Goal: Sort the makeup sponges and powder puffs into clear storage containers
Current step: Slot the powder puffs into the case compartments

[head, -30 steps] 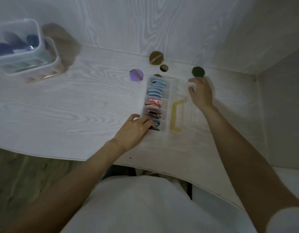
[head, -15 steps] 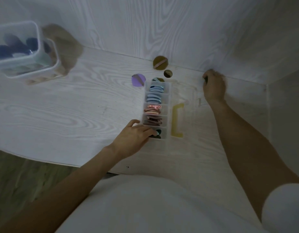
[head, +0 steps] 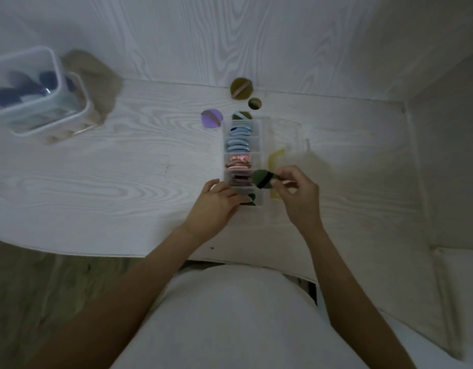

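Here, notes by item:

Right hand (head: 300, 194): raised just above the near end of the divided organiser, thumb and fingers pinching a dark green powder puff (head: 262, 178) by its right edge. The puff is off the table, its black strap facing up and running diagonally.

Left hand (head: 216, 202): resting against the near-left corner of the divided organiser (head: 259, 138), fingers loosely bent, tips on the rim of the nearest compartment. It steadies the box; nothing is gripped.

Divided organiser: clear, long, running away from the person, lid open to the right with a yellow latch (head: 274, 166) showing. Compartments from far to near: blue puffs (head: 238, 139) in the first two, pink puffs (head: 238, 162) next, darker mauve ones after that, and something dark green in the nearest, partly hidden by the left fingers.

Loose puffs on the table (head: 123, 169), beyond the organiser: a purple puff (head: 211, 118) at its far-left corner; a large olive puff (head: 242, 88) near the wall; a small olive puff (head: 254, 103) just in front of it; another dark puff with a pale strap touching the organiser's far end, partly hidden.

Far left: two clear tubs (head: 41, 91), stacked or nested, cannot tell which, the upper holding dark blue sponges (head: 22, 87). Blurred.

Near edge: the person's white top fills the lower frame.
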A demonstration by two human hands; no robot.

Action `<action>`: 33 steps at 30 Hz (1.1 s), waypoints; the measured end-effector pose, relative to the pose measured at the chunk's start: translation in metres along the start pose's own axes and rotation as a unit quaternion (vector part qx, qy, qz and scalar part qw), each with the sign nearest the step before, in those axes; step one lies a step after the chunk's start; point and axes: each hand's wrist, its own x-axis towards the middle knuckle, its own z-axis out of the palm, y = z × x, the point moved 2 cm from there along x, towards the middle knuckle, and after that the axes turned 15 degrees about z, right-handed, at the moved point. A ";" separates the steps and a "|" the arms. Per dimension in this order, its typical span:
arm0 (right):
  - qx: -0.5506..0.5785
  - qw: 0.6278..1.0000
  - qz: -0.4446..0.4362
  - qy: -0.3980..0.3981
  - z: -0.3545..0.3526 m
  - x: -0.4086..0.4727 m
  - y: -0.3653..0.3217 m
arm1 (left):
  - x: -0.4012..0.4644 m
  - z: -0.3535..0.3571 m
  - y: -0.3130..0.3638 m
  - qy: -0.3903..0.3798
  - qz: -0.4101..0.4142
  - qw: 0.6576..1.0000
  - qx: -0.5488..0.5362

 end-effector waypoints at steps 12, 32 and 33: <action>-0.340 0.898 -0.273 0.060 0.028 -0.036 0.007 | -0.014 -0.004 0.017 0.038 0.018 0.997 0.067; -0.238 0.958 -0.133 -0.094 0.007 0.014 -0.052 | -0.019 -0.052 -0.052 0.219 -0.145 0.942 -0.207; -0.233 0.960 -0.130 -0.085 0.008 0.029 -0.061 | -0.012 -0.056 -0.066 0.230 -0.162 0.934 -0.222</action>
